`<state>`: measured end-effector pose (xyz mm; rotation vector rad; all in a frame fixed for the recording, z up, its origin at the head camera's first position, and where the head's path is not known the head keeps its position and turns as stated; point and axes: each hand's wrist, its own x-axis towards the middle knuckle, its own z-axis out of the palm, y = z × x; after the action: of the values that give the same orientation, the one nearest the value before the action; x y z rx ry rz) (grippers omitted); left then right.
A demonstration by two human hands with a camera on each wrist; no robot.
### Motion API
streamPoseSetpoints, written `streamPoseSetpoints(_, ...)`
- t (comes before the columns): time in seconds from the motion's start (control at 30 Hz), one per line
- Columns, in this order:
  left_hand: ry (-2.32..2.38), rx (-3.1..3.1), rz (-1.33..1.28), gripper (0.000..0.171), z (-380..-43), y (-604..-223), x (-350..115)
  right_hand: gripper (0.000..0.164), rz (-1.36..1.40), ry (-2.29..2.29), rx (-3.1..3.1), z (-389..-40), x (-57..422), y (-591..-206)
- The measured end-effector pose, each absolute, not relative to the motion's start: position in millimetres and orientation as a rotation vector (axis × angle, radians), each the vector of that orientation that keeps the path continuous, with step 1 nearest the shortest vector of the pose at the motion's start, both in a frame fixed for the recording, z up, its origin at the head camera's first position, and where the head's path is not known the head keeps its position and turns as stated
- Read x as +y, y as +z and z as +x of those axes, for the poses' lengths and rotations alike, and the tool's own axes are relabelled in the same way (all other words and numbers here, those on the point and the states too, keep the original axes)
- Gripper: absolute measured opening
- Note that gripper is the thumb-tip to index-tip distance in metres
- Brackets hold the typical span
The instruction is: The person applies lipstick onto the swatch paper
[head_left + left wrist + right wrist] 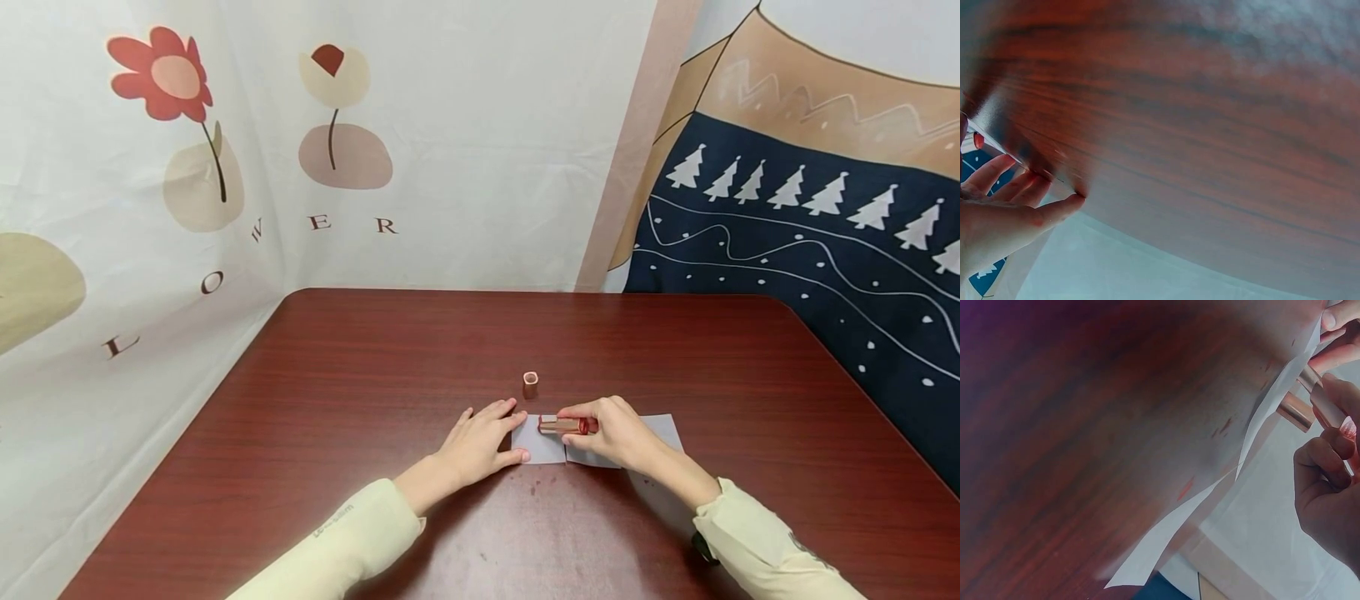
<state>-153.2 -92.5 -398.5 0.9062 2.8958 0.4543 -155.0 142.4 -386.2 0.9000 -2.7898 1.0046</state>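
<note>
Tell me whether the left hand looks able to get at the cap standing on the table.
Probably yes. The cap stands just past the left hand, with nothing seen between; the right hand, holding the lipstick over the paper, seems clear of that path.

Right-hand fingers (pixel 583 410) partly hide the lipstick (pixel 558 426); the frame crops both sleeves (pixel 348 537).
</note>
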Motion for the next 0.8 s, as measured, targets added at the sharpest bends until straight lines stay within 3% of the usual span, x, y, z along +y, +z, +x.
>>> streamPoseSetpoints(0.8, 0.437, 2.897, 0.89, 0.059, -151.2, -397.6, -92.7, 0.031, 0.903, 0.987, -2.791, -150.0, 142.9, -386.0)
